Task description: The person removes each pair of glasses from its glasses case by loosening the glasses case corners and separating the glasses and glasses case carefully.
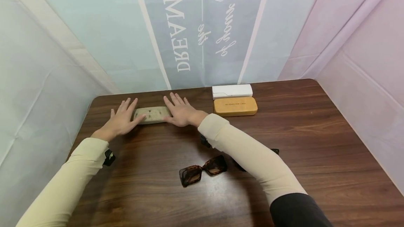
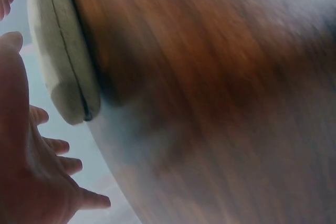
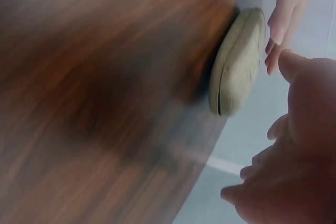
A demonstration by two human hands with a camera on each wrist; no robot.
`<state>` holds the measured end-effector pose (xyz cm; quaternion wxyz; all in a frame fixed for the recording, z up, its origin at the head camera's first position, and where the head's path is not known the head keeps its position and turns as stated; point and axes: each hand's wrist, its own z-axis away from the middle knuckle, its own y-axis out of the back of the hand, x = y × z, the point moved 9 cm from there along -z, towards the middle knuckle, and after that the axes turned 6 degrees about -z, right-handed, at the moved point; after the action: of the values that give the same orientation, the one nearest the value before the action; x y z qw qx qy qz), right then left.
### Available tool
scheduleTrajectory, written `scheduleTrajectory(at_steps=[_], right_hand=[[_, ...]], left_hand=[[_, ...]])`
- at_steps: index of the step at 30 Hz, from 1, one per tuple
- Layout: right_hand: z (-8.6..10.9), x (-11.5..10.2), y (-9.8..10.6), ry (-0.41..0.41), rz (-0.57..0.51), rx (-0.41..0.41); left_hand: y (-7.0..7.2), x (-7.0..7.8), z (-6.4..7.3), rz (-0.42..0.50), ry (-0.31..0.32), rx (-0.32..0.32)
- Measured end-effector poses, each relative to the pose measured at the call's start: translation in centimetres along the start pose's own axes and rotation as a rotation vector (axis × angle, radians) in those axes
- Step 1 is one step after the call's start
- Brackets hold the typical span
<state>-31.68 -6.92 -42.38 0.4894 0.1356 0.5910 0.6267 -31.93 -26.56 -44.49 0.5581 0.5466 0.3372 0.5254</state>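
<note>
A pale olive glasses case (image 1: 152, 115) with small dark marks lies closed at the back left of the table. My left hand (image 1: 118, 122) is over its left end and my right hand (image 1: 181, 112) over its right end, fingers spread and straight. Both wrist views show the case (image 2: 62, 51) flat on the wood, with a gap between it and the hands. Neither hand grips anything. Tortoiseshell sunglasses (image 1: 217, 165) lie folded nearer the front. A second dark pair (image 1: 275, 151) is mostly hidden by my right forearm.
At the back, right of my right hand, a white case (image 1: 232, 90) stands behind a mustard-yellow case (image 1: 236, 106). Hanging fabric (image 1: 202, 16) with printed lettering borders the brown wooden table (image 1: 315, 132).
</note>
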Motion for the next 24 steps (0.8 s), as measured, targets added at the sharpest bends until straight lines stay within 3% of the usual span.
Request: scheduleTrajectory(at_steps=[8, 17, 24], right_hand=[[-0.5, -2.2, -1.9, 0.081, -0.036, -0.061], [-0.8, -1.6, -3.0, 0.056, -0.059, -0.093], [-1.3, -1.0, -2.8, 0.035, -0.022, -0.073]], left_hand=[[-0.4, -0.3, 0.4, 0.002, -0.062, 0.020], [-0.9, 0.2, 0.7, 0.011, -0.094, -0.018], [-0.4, 0.4, 0.5, 0.019, -0.114, 0.007]])
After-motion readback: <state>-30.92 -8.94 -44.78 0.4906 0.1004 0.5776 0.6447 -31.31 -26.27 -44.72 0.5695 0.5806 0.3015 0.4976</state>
